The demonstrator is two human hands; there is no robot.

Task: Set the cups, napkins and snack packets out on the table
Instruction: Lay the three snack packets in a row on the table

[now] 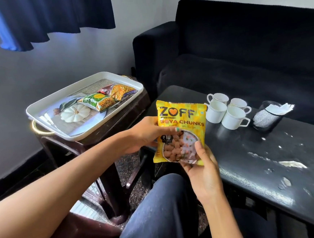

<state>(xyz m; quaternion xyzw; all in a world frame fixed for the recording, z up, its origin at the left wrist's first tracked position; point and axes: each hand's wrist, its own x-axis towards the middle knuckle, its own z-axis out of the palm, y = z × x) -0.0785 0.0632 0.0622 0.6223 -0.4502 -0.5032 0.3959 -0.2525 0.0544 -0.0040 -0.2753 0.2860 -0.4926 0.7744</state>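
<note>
A: So, we have the yellow "ZOFF Soya Chunks" plastic snack packet [181, 133] held upright in both hands at frame centre, over the near-left edge of the glossy black low table [268, 159]. Left hand [146, 132] clamps its left edge, thumb across the front. Right hand [201, 171] cups the bottom right corner, thumb on the face.

B: Not down yet then. How do we place it?

A: We'd say lay it flat, label up, on bare tabletop near the cups. Keep it off the white smears and scraps at lower right of the frame. One hand could let go first; the bag looks light and puffy, so it may slide on that gloss.

B: What's already out?

A: Four white ceramic cups [227, 111] clustered right of centre, all apparently empty. Just right of them, a dark mesh holder [265, 117] with white paper napkins [281, 108] sticking out the top.

B: And the source?

A: White rectangular plastic tray [38, 107] at centre left, on a brown stool [104, 134]. It holds a green noodle-print packet [96, 102] and a red-yellow packet [118, 91], touching. The white pumpkin there seems to be printed on the tray liner.

B: So two more packets for us.
</note>
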